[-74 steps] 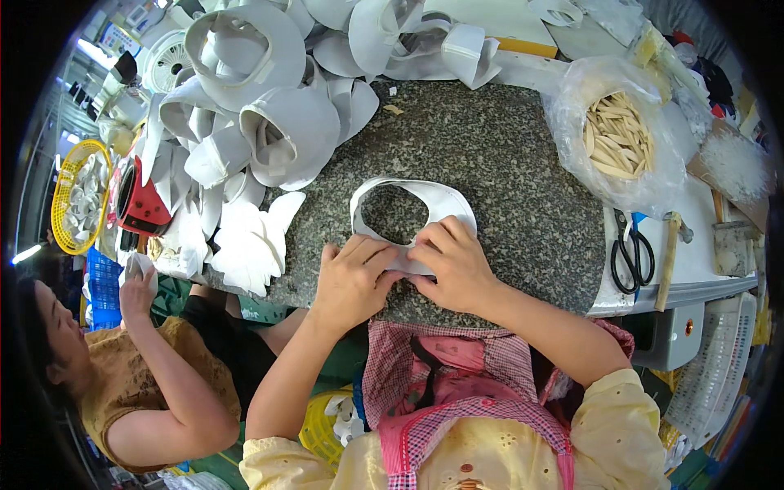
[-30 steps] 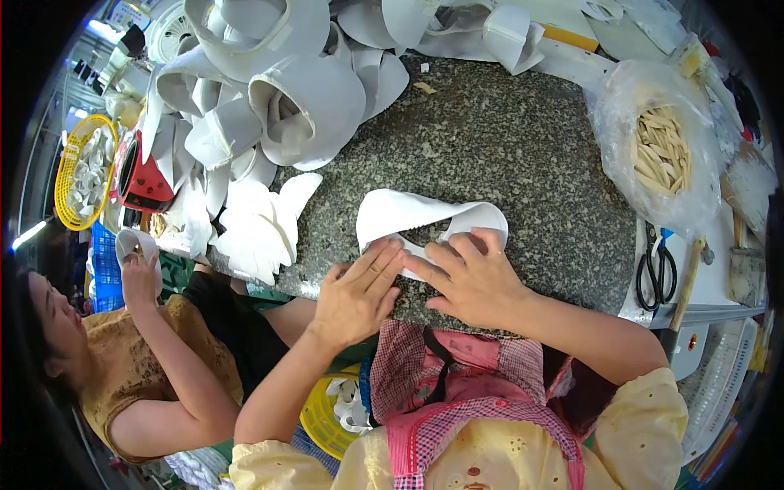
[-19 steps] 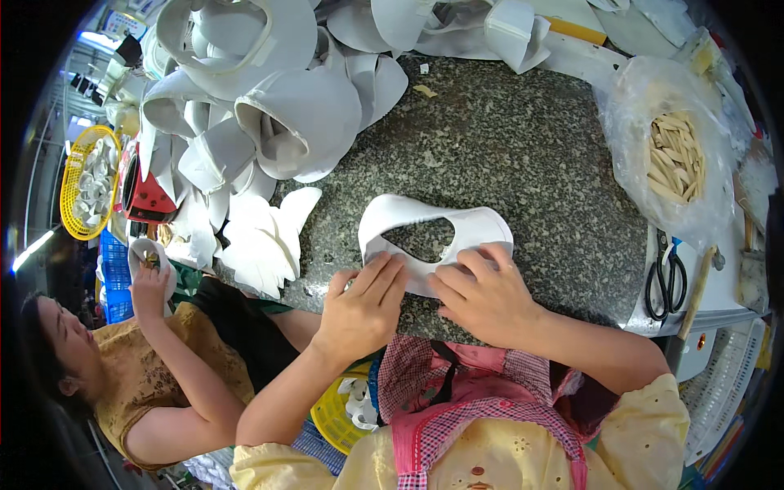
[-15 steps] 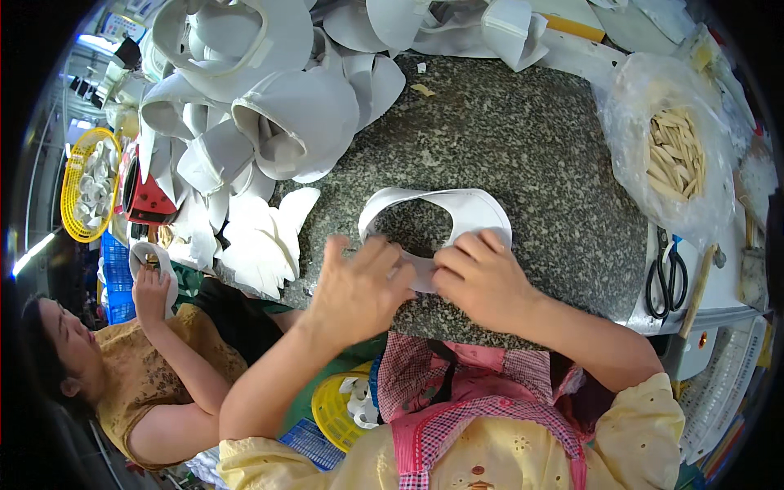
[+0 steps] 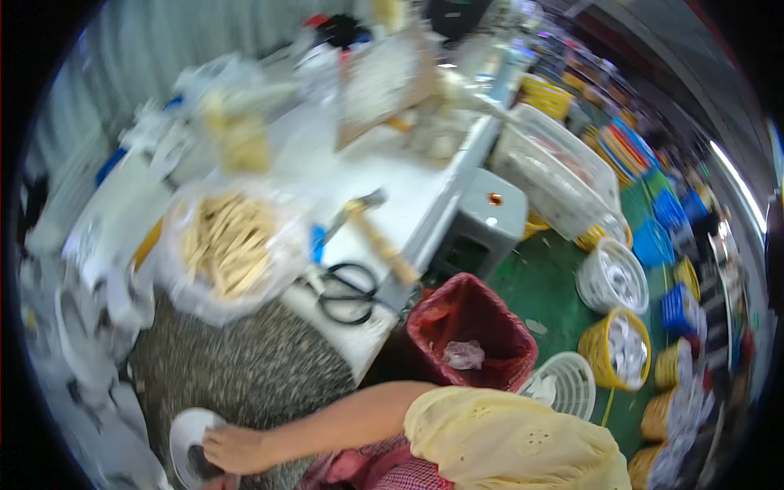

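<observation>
Low at the lower left of the frame: a white shaped piece (image 5: 189,433), curved with a dark opening, flat on the speckled stone slab (image 5: 253,367). Right hand (image 5: 233,449) laid on its right part, fingers pointing left, close together and pressed down onto the white surface, fingertips at the edge of the opening; resting on it rather than closed around it. Forearm stretched from the lower centre leftward, nearly level, bare up to a pale yellow sleeve (image 5: 506,441) at the lower right. Left hand not clearly seen; only a sliver of skin at the very bottom edge below the piece, finger state impossible to tell.

One white piece under the hand; more white shapes blurred along the left rim, too smeared to count. One clear bag of pale wooden sticks (image 5: 229,245) at centre left, above the slab. One pair of black-handled scissors (image 5: 347,294) just right of the bag, on the white bench (image 5: 408,180). One wooden-handled hammer (image 5: 380,237) above the scissors, slanting down to the right. One red basket (image 5: 469,335) on the green floor at centre, below the bench edge. Several yellow, white and blue baskets at the right rim, some with white contents, heavily blurred.
</observation>
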Motion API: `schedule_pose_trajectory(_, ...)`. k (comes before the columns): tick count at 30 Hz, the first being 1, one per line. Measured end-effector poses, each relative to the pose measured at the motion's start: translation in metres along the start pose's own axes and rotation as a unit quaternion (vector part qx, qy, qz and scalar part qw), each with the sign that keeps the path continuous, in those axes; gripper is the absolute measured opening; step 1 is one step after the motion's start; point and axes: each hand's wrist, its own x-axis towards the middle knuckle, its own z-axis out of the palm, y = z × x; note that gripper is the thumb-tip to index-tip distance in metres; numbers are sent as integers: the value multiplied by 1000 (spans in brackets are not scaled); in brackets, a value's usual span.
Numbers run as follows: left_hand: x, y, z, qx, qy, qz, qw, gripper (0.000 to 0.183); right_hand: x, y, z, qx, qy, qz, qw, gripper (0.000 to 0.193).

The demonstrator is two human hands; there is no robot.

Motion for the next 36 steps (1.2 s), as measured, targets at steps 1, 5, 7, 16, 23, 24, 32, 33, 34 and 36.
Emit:
schedule_pose_trajectory(1, 4, 22, -3, 22, -39, -45, 998, 25, -6, 5, -11, -36, -34, 32, 998, 21)
schedule_pose_trajectory(5, 15, 63, 8, -6, 136, 197, 971, 10, -33, 18, -54, -113, -53, 51, 991, 21)
schedule_pose_trajectory(7, 17, 75, 11, 12, 160, 190, 969, 9, -41, 16, -57, -125, 56, 34, 990, 22)
schedule_pose_trajectory(16, 24, 67, 22, 13, 206, 157, 966, 6, -65, -24, -50, -42, -2, 38, 998, 54)
schedule_pose_trajectory(23, 25, 64, 27, 132, 201, 156, 958, 12, -65, -22, -40, -21, -112, 58, 992, 48)
schedule_pose_trajectory(24, 25, 64, 26, 136, 181, 166, 960, 14, -64, -20, -45, -19, -108, 61, 992, 47)
schedule_pose_trajectory(32, 10, 42, 41, 44, 143, 118, 982, 25, -67, -21, -63, -34, -89, 77, 993, 63)
schedule_pose_trajectory(33, 12, 43, 48, 16, 225, 64, 972, 18, -59, -23, -67, -8, -153, 79, 985, 63)
schedule_pose_trajectory(34, 11, 39, 56, -3, 305, 4, 952, 14, -51, -28, -65, 7, -165, 87, 982, 54)
schedule_pose_trajectory(36, 13, 12, 72, 63, 322, -2, 945, 15, -37, -28, -80, 91, -239, 100, 962, 38)
